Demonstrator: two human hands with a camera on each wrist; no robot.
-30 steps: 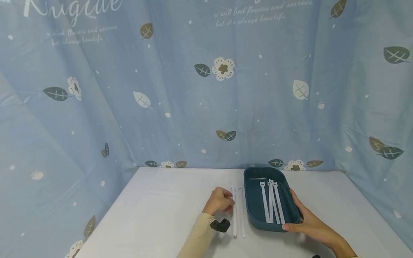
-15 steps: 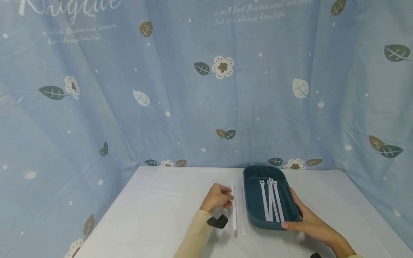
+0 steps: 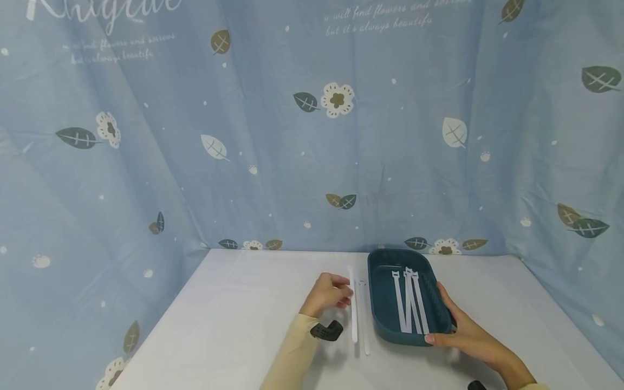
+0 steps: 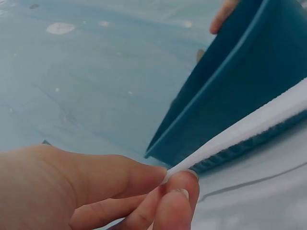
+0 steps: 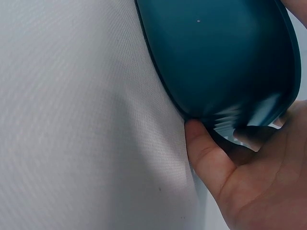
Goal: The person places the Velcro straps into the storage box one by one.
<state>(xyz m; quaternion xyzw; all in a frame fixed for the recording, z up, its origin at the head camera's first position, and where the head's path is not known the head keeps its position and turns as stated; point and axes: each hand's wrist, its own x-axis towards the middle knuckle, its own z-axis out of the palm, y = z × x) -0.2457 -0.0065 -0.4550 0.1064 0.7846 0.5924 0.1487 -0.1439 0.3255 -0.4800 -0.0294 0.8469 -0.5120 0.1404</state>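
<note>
My left hand (image 3: pixel 327 293) pinches a white hook-and-loop cable tie (image 3: pixel 353 319) between thumb and fingers, left of a dark teal tray (image 3: pixel 382 303). In the left wrist view the tie's fuzzy strip (image 4: pixel 249 127) runs from the fingertips up past the tray's side. A second white cable tie (image 3: pixel 365 325) lies on the table between the held one and the tray. Several more cable ties (image 3: pixel 398 300), with slotted heads at the far end, lie lengthwise inside the tray. At its near right corner my right hand (image 3: pixel 470 336) grips the tray, thumb at the near rim.
A white cloth (image 3: pixel 234 314) covers the table. Blue curtains (image 3: pixel 273 135) with printed leaves and flowers hang behind the table and along both sides. Dark wrist bands (image 3: pixel 327 331) sit at the wrists.
The left hand has risen slightly with the pinched cable tie, drawing it away from the viewer and off the table beside the second one. The right hand keeps its grip on the tray.
</note>
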